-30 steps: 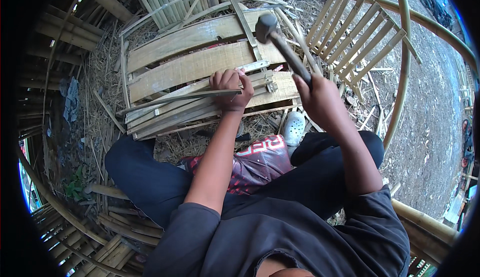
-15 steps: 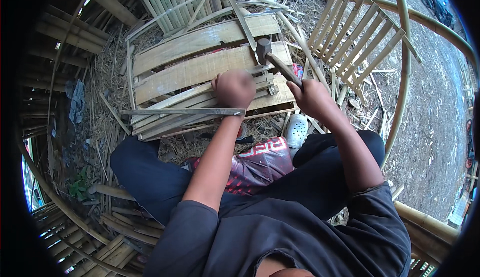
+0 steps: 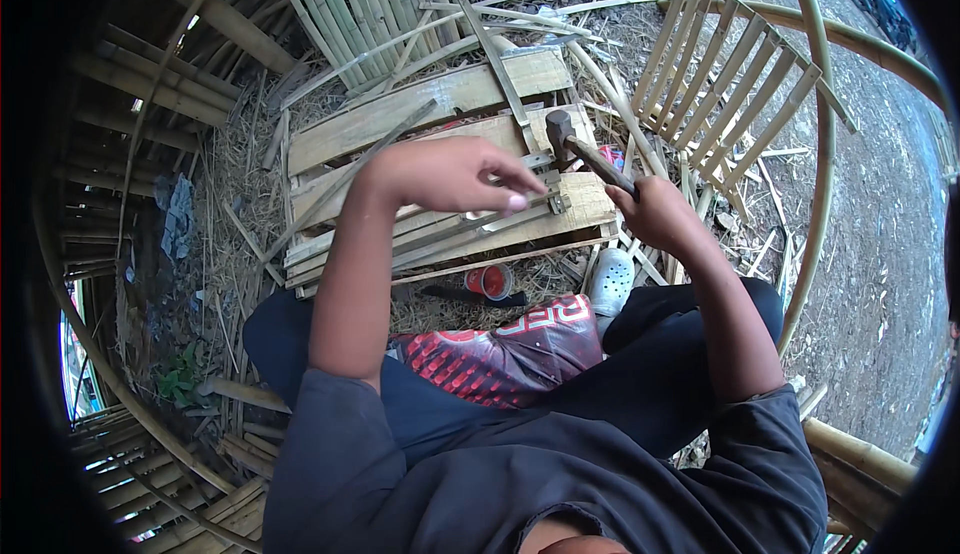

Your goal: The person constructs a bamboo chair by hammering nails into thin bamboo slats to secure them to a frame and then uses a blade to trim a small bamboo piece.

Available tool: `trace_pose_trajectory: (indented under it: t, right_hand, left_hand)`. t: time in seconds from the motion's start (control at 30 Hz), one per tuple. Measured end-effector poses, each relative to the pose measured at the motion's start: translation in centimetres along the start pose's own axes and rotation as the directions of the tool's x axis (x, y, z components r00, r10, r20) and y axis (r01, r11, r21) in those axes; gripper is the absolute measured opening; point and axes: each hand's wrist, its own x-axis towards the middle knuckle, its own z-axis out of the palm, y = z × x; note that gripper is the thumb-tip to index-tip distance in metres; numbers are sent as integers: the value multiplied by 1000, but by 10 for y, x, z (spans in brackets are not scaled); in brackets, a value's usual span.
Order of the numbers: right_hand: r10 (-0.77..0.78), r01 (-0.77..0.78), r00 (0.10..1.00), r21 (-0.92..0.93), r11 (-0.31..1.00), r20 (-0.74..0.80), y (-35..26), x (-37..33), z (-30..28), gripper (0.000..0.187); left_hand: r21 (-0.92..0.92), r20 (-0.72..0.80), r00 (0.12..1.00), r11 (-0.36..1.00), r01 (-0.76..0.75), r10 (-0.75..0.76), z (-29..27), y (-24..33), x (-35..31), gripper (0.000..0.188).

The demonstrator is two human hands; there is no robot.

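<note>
My right hand (image 3: 657, 216) is closed around the wooden handle of a hammer (image 3: 598, 162). The hammer's blocky metal head (image 3: 561, 130) is over the right part of a low platform of wooden planks (image 3: 440, 87). To its left, my left hand (image 3: 455, 176) hovers over a bundle of thin wooden strips (image 3: 480, 232), its thumb and fingers apart. I see nothing held in it. A loose strip (image 3: 325, 194) lies diagonally across the planks, partly behind my left forearm. Another flat strip (image 3: 497, 64) crosses the planks near the hammer head.
A red-filled cup (image 3: 489, 281) and a dark tool-like piece (image 3: 455, 296) lie between the platform and my legs. Slatted bamboo panels stand at the back (image 3: 375, 14) and right (image 3: 725, 84). A curved bamboo pole (image 3: 820, 154) rises at right.
My left hand has turned and opened out, its fingers now pointing right. The strip by its wrist has shifted to a diagonal. The hammer stays in my right hand; the view has shifted slightly.
</note>
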Motion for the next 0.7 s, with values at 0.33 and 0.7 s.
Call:
trace_pose_trajectory:
  t: [0.33,0.7]
  right_hand:
    - [20,-21,999,15,1000,50,4,4,2,61]
    - [64,-36,983,163,986,-174,30,15,-25,64]
  left_hand:
    - [89,-909,360,747,659,-209,77,-244,-42,61]
    - [239,-958,206,952,192,199,23,-164,3,35]
